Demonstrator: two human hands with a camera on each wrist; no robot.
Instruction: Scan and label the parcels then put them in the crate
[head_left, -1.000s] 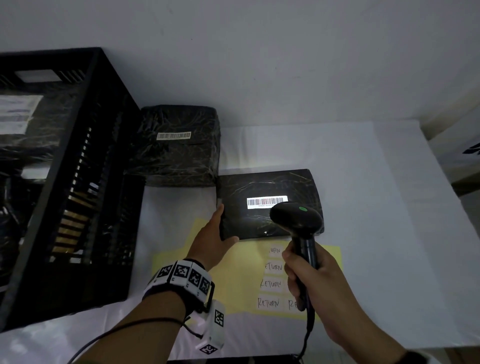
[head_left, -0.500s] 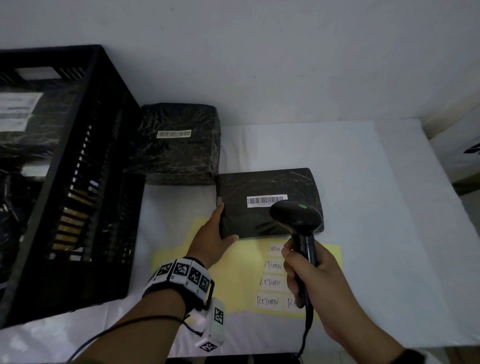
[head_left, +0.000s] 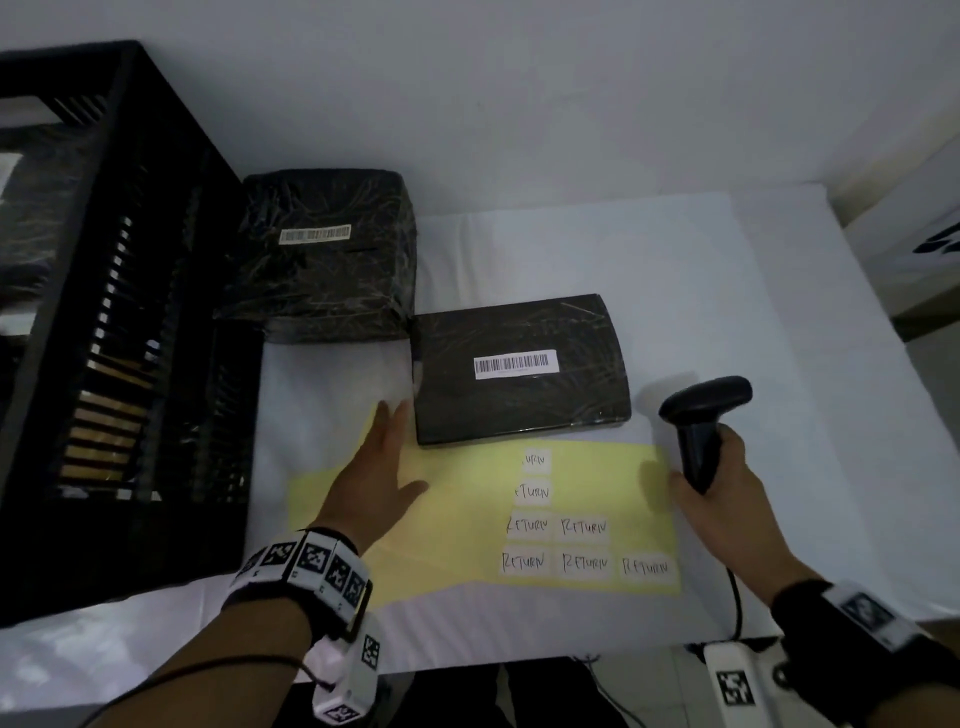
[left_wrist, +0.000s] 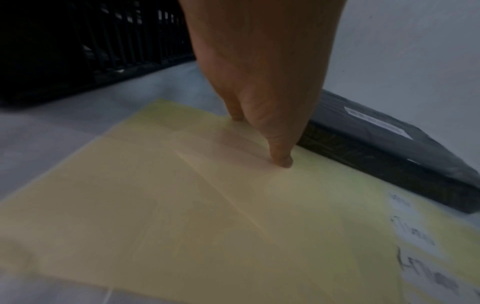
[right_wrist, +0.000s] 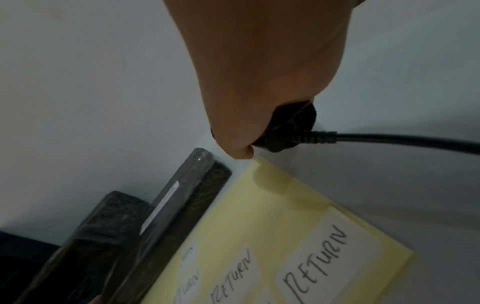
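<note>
Right hand (head_left: 714, 483) grips scanner (head_left: 701, 415) beside flat parcel (head_left: 519, 369); left hand (head_left: 376, 467) flat, empty, on label sheet (head_left: 467, 519). Next: peel one label cleanly, press flat near barcode, not over it.

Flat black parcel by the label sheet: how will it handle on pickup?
The flat parcel looks boxy with straight edges, so probably stiff. Its glossy wrap may be slippery. Lying low and flat on the table, it is unlikely to tip or roll.

The right hand (right_wrist: 262, 82) grips the scanner (right_wrist: 288, 131), its cable (right_wrist: 405, 142) running off right. Just below the fingertips lie a flat parcel (right_wrist: 182, 205) and the label sheet (right_wrist: 298, 236).
</note>
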